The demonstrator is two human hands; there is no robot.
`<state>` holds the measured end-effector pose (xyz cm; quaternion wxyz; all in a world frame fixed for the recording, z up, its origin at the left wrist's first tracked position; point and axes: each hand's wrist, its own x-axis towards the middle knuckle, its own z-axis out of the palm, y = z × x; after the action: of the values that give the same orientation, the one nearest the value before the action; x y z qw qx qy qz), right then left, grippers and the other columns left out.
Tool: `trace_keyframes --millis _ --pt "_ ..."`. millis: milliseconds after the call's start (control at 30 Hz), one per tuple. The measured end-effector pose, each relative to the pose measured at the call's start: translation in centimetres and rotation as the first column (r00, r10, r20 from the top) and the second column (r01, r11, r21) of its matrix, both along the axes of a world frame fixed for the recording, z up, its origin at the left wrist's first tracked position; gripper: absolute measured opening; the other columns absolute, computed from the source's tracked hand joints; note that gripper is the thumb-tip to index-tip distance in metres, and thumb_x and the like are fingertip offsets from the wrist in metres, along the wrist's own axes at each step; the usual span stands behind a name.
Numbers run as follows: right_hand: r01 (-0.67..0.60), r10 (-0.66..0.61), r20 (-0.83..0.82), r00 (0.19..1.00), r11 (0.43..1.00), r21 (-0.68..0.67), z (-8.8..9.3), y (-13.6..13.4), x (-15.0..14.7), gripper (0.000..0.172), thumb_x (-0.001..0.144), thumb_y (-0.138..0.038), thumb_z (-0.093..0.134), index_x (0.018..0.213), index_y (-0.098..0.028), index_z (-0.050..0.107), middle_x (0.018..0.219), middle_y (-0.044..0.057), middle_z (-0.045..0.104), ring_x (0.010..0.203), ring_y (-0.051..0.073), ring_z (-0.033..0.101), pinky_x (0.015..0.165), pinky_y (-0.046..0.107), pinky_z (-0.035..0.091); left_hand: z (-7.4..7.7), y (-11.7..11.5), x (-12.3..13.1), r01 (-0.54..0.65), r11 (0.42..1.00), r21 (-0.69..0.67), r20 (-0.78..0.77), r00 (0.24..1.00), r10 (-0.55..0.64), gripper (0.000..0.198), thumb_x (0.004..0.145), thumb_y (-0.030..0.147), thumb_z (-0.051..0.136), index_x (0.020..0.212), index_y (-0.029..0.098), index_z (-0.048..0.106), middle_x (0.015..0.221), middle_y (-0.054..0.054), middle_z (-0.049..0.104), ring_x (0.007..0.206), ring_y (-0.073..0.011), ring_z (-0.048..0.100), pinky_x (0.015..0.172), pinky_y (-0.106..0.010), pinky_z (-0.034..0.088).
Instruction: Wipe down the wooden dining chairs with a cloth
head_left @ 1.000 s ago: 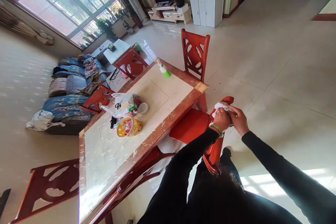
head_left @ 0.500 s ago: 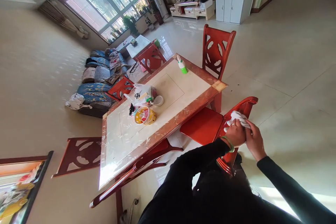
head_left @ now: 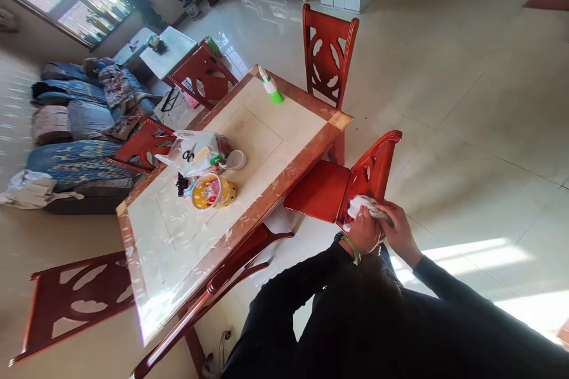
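Both my hands are at the backrest of a red wooden chair [head_left: 386, 160], whose seat [head_left: 315, 191] points toward the table. A white cloth [head_left: 359, 204] is bunched against the backrest's near side. My left hand [head_left: 365, 232], with a green bangle at the wrist, is closed on the cloth from below. Fingers of my right hand [head_left: 399, 233] are curled on the cloth's right end, close beside the left hand. The palms and part of the cloth are hidden.
A dining table [head_left: 262, 174] holds a green-and-white spray bottle [head_left: 272, 87], a yellow tub [head_left: 227, 191], a plastic bag [head_left: 178, 160], scissors [head_left: 189, 154] and a white roll [head_left: 236, 160]. Another red chair [head_left: 329, 53] stands at the far end; more chairs line the sides.
The view has shifted, so the table and room appear further left and lower sun patches show on the floor. Both hands, still on the cloth, have moved down along the chair's backrest.
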<state>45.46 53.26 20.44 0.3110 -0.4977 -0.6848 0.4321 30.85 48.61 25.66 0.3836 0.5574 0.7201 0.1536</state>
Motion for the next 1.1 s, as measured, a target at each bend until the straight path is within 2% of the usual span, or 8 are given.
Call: trace_keyframes --millis 133,300,400,500,667,767,933,1100 --pt "0.021 -0.023 0.019 1.000 0.996 0.082 0.7 8.2 -1.5 0.048 0.092 -0.046 0.057 0.124 -0.020 0.081 0.130 0.017 0.076 0.125 0.034 0.070 0.118 0.059 0.058 -0.3 7.8 -0.1 -0.012 0.994 0.106 0.016 1.000 0.011 0.065 0.102 0.020 0.059 0.165 0.004 0.056 0.170 -0.028 0.059 0.169 -0.0422 0.048 0.139 -0.055 0.047" --pt "0.051 -0.056 0.053 0.997 0.994 0.096 1.1 19.3 -3.6 0.047 0.089 -0.036 0.057 0.127 -0.019 0.078 0.136 0.015 0.078 0.132 0.032 0.067 0.127 0.056 0.051 -0.9 18.7 -0.6 -0.067 0.987 0.146 0.051 0.997 0.060 0.053 0.106 0.018 0.054 0.157 0.004 0.060 0.170 -0.028 0.059 0.169 -0.0409 0.048 0.140 -0.054 0.044" --pt "0.074 -0.080 0.056 0.995 0.993 0.094 0.7 21.2 -4.2 0.052 0.090 -0.034 0.055 0.136 -0.017 0.075 0.140 0.015 0.076 0.134 0.031 0.067 0.129 0.055 0.049 -1.7 20.9 -0.8 -0.109 0.984 0.143 0.088 0.991 0.097 0.063 0.110 0.021 0.048 0.167 -0.005 0.043 0.177 -0.032 0.049 0.173 -0.0379 0.041 0.141 -0.049 0.041" --pt "0.056 -0.058 0.035 0.998 0.995 0.078 0.3 17.2 -3.7 0.060 0.099 -0.039 0.049 0.152 -0.017 0.066 0.156 0.017 0.067 0.145 0.030 0.062 0.133 0.055 0.046 -2.5 17.6 -0.9 -0.105 0.984 0.144 0.134 0.987 0.086 0.071 0.111 0.023 0.046 0.173 -0.009 0.030 0.182 -0.035 0.038 0.177 -0.0340 0.034 0.143 -0.042 0.035" --pt "-0.052 0.052 0.044 0.998 0.999 0.003 1.0 4.9 -1.1 0.066 0.111 -0.059 0.044 0.165 -0.022 0.054 0.170 0.017 0.055 0.158 0.030 0.054 0.138 0.055 0.042 -3.2 6.4 -1.0 -0.028 0.995 0.097 0.225 0.974 0.006 0.079 0.109 0.031 0.055 0.176 0.001 0.029 0.187 -0.030 0.032 0.180 -0.0299 0.024 0.146 -0.043 0.029" --pt "-0.168 0.169 0.090 0.982 0.986 -0.021 2.1 -0.2 0.6 0.065 0.113 -0.060 0.048 0.167 -0.025 0.054 0.168 0.017 0.057 0.159 0.032 0.054 0.137 0.057 0.044 -3.3 1.0 -1.4 -0.015 0.999 0.046 0.297 0.955 0.001 0.079 0.109 0.035 0.059 0.176 0.005 0.032 0.186 -0.031 0.032 0.179 -0.0322 0.026 0.144 -0.050 0.034" --pt "-0.281 0.300 0.237 0.924 0.953 -0.110 4.2 -2.5 2.8 0.065 0.107 -0.062 0.060 0.166 -0.034 0.060 0.150 0.014 0.064 0.146 0.035 0.063 0.127 0.063 0.053 -2.6 -3.5 -2.9 -0.003 0.999 -0.038 0.410 0.912 0.018 0.067 0.113 0.035 0.052 0.174 0.008 0.042 0.185 -0.025 0.039 0.175 -0.0303 0.038 0.145 -0.047 0.035" --pt "-0.266 0.205 0.361 0.910 0.956 0.127 6.2 -1.0 2.3 0.069 0.101 -0.060 0.070 0.164 -0.032 0.064 0.164 0.017 0.050 0.156 0.040 0.054 0.132 0.065 0.049 -2.6 -3.6 -2.3 -0.096 0.994 0.046 0.395 0.916 0.071 0.051 0.110 0.031 0.056 0.160 0.020 0.063 0.174 -0.013 0.060 0.171 -0.0281 0.046 0.145 -0.050 0.035"
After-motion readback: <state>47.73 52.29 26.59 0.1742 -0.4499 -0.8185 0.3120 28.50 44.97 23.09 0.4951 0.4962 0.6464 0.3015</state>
